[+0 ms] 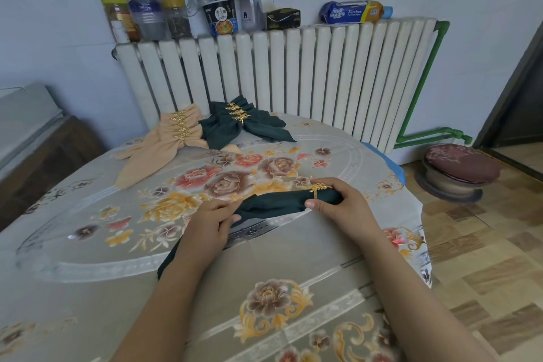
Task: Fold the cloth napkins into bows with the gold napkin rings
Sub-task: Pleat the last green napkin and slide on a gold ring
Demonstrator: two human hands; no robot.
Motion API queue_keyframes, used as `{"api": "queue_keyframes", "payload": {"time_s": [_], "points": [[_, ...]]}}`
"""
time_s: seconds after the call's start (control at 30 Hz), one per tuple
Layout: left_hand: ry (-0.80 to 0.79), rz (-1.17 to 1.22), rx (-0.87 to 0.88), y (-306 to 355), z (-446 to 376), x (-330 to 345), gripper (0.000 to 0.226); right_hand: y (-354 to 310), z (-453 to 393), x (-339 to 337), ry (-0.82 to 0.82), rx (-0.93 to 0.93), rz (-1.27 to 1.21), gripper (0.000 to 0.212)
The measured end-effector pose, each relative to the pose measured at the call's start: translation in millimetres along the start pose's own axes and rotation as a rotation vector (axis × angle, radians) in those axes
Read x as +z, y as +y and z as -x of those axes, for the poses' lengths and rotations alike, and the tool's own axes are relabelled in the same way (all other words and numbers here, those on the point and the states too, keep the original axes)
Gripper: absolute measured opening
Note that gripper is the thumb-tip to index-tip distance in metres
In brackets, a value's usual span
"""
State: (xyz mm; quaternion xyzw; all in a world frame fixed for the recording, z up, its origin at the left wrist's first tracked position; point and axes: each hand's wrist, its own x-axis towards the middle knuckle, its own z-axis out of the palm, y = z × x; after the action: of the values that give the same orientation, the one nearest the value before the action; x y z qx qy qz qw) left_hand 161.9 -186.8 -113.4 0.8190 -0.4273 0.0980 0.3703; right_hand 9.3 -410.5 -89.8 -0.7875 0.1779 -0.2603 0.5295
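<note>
The left hand (214,220) pinches one end of a rolled dark green napkin (282,204) on the floral tablecloth (264,258), while the right hand (338,200) grips its other end at a gold leaf ring (317,188). Farther back, near the white radiator (293,73), lie finished green bows (244,123) and beige bows (173,138).

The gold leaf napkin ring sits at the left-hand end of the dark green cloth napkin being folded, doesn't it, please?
Not quite: the head view shows the gold leaf napkin ring at the right-hand end of the dark green cloth napkin, by the right hand.
</note>
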Motion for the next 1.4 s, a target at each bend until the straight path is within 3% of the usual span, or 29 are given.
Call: {"api": "queue_keyframes", "payload": {"time_s": [0.13,0.3,0.43,0.63,0.9,1.4], "points": [[-0.025,-0.053,0.136,4.4,0.0,-0.3,0.039,3.4,0.5,-8.8,-0.126,-0.026,0.175,0.037],[-0.041,-0.086,0.195,5.7,-1.6,0.1,0.042,9.2,0.0,0.2,-0.152,-0.071,0.495,0.052],[-0.025,-0.092,0.211,6.2,-2.7,-1.6,0.04,2.3,1.4,12.1,-0.139,-0.151,0.587,0.056],[-0.015,-0.074,0.208,5.7,-2.4,-3.7,0.04,-2.7,5.7,5.3,-0.112,-0.086,0.38,0.045],[-0.015,-0.122,0.257,9.8,-4.1,-2.0,0.037,1.5,3.6,13.6,-0.176,-0.137,0.49,0.047],[0.009,-0.145,0.25,8.5,-3.3,-1.0,0.04,-7.9,8.8,22.1,-0.05,0.032,0.179,0.047]]}}
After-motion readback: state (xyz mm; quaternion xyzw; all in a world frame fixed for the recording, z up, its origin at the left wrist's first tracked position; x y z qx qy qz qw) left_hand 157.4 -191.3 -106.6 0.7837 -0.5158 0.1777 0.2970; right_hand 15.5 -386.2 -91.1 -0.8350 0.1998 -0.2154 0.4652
